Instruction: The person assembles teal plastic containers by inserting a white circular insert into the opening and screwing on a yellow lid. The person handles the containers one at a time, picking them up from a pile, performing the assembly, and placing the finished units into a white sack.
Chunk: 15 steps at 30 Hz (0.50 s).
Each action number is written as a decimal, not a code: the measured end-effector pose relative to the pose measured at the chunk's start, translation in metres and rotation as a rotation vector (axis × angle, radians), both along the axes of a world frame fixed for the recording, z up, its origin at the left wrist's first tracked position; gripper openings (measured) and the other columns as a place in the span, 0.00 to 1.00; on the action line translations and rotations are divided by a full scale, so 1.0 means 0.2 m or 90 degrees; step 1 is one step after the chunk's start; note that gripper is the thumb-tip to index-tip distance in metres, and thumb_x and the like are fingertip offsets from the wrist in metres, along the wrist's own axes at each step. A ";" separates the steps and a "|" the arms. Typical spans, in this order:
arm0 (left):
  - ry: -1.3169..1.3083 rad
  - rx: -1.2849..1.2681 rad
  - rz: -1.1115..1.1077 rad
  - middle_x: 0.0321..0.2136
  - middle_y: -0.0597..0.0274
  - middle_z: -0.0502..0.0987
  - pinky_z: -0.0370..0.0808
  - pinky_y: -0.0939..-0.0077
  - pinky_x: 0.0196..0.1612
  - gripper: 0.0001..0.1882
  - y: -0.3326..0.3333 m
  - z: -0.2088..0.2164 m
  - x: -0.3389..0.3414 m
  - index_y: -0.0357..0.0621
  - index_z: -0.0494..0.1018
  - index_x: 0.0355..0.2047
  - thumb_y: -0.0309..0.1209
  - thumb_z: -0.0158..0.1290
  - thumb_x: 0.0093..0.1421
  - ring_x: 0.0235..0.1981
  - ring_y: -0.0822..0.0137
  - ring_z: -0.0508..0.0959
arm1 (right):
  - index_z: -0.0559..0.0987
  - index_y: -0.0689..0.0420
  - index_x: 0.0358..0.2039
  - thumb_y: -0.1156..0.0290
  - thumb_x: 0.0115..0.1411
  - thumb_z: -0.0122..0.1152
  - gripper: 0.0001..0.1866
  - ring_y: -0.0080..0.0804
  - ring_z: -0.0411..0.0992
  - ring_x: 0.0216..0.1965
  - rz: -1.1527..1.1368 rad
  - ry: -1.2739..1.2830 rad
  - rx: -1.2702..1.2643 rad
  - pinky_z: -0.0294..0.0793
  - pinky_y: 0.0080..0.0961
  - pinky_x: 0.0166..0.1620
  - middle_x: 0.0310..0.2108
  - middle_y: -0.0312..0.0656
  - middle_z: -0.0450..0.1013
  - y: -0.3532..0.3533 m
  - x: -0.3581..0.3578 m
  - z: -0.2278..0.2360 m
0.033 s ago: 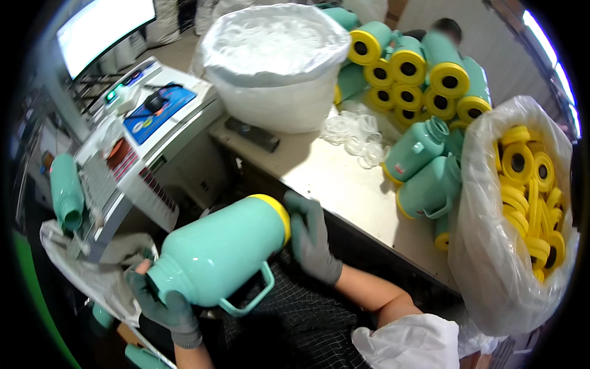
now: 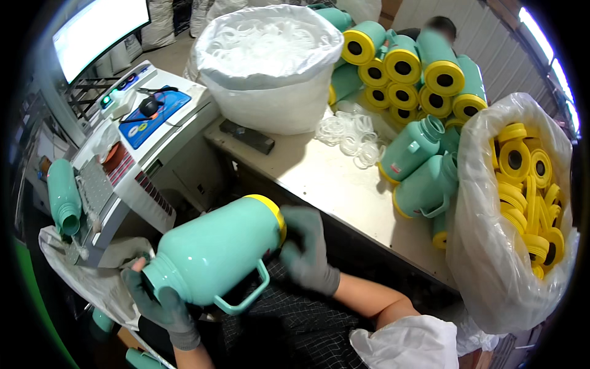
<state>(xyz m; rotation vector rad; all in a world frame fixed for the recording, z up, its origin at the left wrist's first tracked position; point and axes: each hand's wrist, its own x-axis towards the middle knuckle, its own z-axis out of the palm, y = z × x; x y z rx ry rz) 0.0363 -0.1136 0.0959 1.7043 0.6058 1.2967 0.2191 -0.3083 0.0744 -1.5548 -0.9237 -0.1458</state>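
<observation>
A mint-green jug body (image 2: 212, 252) with a side handle and a yellow base ring (image 2: 271, 215) lies tilted across my lap, its open neck toward the lower left. My left hand (image 2: 161, 305), in a grey-green glove, grips it around the neck. At the other end, my gloved right hand (image 2: 305, 249) is against or just beside the yellow ring. Motion smears its fingers, so I cannot tell how closed they are.
A white sack (image 2: 270, 101) of clear rings stands on the bench (image 2: 319, 178), with loose rings (image 2: 351, 136) beside it. Stacked green jugs (image 2: 402, 64) fill the back right. A plastic bag (image 2: 470, 258) holds yellow rings. A side desk (image 2: 178, 117) and monitor (image 2: 101, 34) stand left.
My right hand has shifted slightly down along the yellow ring and become more blurred. The jug stays in my left hand, almost unmoved. The whole view has shifted slightly.
</observation>
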 end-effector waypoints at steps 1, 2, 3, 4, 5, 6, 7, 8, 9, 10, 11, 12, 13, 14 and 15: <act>0.035 -0.012 -0.005 0.49 0.53 0.69 0.70 0.59 0.57 0.41 -0.02 0.02 0.04 0.33 0.69 0.58 0.54 0.63 0.56 0.51 0.57 0.72 | 0.76 0.57 0.54 0.60 0.54 0.75 0.30 0.42 0.69 0.54 0.049 -0.148 0.005 0.72 0.39 0.56 0.52 0.45 0.69 -0.04 -0.09 0.05; 0.069 -0.020 -0.008 0.49 0.54 0.69 0.70 0.59 0.58 0.42 -0.03 0.04 0.06 0.32 0.68 0.59 0.54 0.63 0.56 0.52 0.58 0.72 | 0.77 0.53 0.50 0.56 0.51 0.77 0.29 0.43 0.68 0.55 0.058 -0.211 -0.055 0.72 0.41 0.56 0.53 0.43 0.69 -0.05 -0.13 0.04; 0.078 0.031 -0.025 0.50 0.54 0.69 0.69 0.60 0.59 0.42 -0.04 0.04 0.07 0.33 0.68 0.59 0.53 0.63 0.56 0.53 0.58 0.72 | 0.79 0.51 0.45 0.57 0.48 0.77 0.25 0.43 0.70 0.54 0.070 -0.273 -0.053 0.72 0.45 0.55 0.53 0.43 0.70 -0.01 -0.16 0.00; 0.086 0.082 -0.040 0.51 0.54 0.69 0.69 0.60 0.59 0.41 -0.06 0.04 0.08 0.33 0.68 0.60 0.53 0.63 0.55 0.53 0.59 0.71 | 0.80 0.50 0.42 0.57 0.49 0.77 0.22 0.43 0.72 0.51 0.046 -0.298 -0.067 0.73 0.44 0.53 0.49 0.42 0.72 -0.03 -0.15 -0.03; 0.094 0.133 -0.055 0.51 0.54 0.69 0.69 0.61 0.60 0.41 -0.09 0.04 0.09 0.34 0.68 0.60 0.52 0.63 0.55 0.54 0.59 0.71 | 0.80 0.50 0.39 0.58 0.49 0.76 0.19 0.43 0.74 0.48 0.023 -0.323 -0.081 0.74 0.44 0.51 0.46 0.41 0.73 -0.05 -0.13 -0.05; 0.104 0.107 -0.091 0.56 0.52 0.67 0.68 0.60 0.62 0.43 -0.14 0.09 0.12 0.36 0.66 0.63 0.52 0.64 0.55 0.56 0.58 0.71 | 0.81 0.51 0.37 0.59 0.49 0.76 0.18 0.43 0.75 0.43 0.024 -0.365 -0.083 0.76 0.43 0.47 0.41 0.40 0.74 -0.08 -0.09 -0.05; 0.013 -0.011 -0.150 0.61 0.50 0.65 0.72 0.60 0.60 0.50 -0.20 0.12 0.16 0.39 0.63 0.67 0.57 0.67 0.53 0.57 0.58 0.72 | 0.81 0.52 0.35 0.60 0.48 0.76 0.16 0.42 0.76 0.39 0.034 -0.405 -0.084 0.77 0.42 0.43 0.36 0.39 0.75 -0.12 -0.04 -0.02; -0.023 -0.024 -0.221 0.62 0.50 0.65 0.73 0.61 0.58 0.53 -0.21 0.12 0.17 0.40 0.61 0.68 0.60 0.68 0.52 0.57 0.58 0.72 | 0.81 0.54 0.31 0.63 0.49 0.76 0.13 0.42 0.77 0.34 -0.013 -0.391 -0.081 0.77 0.39 0.36 0.31 0.40 0.75 -0.16 0.01 0.02; -0.035 0.009 -0.256 0.63 0.49 0.64 0.75 0.63 0.56 0.53 -0.22 0.11 0.20 0.40 0.61 0.68 0.59 0.68 0.52 0.56 0.59 0.73 | 0.81 0.56 0.30 0.68 0.50 0.77 0.12 0.38 0.78 0.32 -0.035 -0.319 -0.113 0.78 0.36 0.34 0.31 0.40 0.77 -0.26 0.08 0.05; -0.049 0.041 -0.297 0.63 0.49 0.63 0.76 0.64 0.55 0.53 -0.23 0.10 0.24 0.40 0.61 0.68 0.58 0.69 0.53 0.56 0.60 0.73 | 0.79 0.62 0.46 0.72 0.56 0.76 0.19 0.30 0.81 0.34 -0.018 0.247 -0.062 0.81 0.32 0.37 0.36 0.40 0.81 -0.34 0.04 0.01; -0.065 0.070 -0.333 0.64 0.49 0.62 0.77 0.65 0.53 0.52 -0.23 0.09 0.28 0.40 0.61 0.68 0.57 0.70 0.53 0.55 0.61 0.74 | 0.77 0.64 0.48 0.77 0.58 0.74 0.19 0.25 0.80 0.36 -0.138 -0.078 -0.024 0.82 0.26 0.40 0.37 0.38 0.81 -0.45 0.13 0.00; -0.027 0.062 -0.344 0.63 0.50 0.63 0.77 0.66 0.53 0.46 -0.23 0.07 0.29 0.40 0.62 0.67 0.50 0.67 0.57 0.54 0.62 0.74 | 0.77 0.65 0.50 0.79 0.59 0.73 0.19 0.25 0.80 0.37 -0.322 -0.131 -0.036 0.80 0.25 0.41 0.38 0.39 0.80 -0.55 0.18 0.02; 0.014 0.059 -0.349 0.62 0.51 0.63 0.76 0.67 0.53 0.40 -0.23 0.05 0.29 0.40 0.62 0.66 0.42 0.65 0.60 0.52 0.64 0.73 | 0.77 0.65 0.51 0.78 0.60 0.73 0.20 0.24 0.78 0.38 -0.406 -0.139 -0.010 0.79 0.24 0.42 0.40 0.39 0.80 -0.65 0.25 -0.03; 0.025 0.002 -0.368 0.59 0.54 0.65 0.76 0.69 0.52 0.35 -0.23 0.02 0.28 0.40 0.63 0.66 0.37 0.62 0.61 0.51 0.66 0.73 | 0.77 0.65 0.52 0.76 0.60 0.73 0.20 0.23 0.76 0.39 -0.445 -0.071 0.042 0.78 0.23 0.43 0.41 0.38 0.78 -0.77 0.35 -0.11; 0.035 -0.058 -0.389 0.57 0.56 0.66 0.76 0.71 0.51 0.31 -0.23 -0.03 0.27 0.40 0.63 0.65 0.32 0.58 0.63 0.49 0.68 0.73 | 0.77 0.64 0.51 0.75 0.62 0.72 0.19 0.22 0.74 0.38 -0.476 -0.027 0.091 0.77 0.24 0.43 0.41 0.37 0.77 -0.86 0.43 -0.21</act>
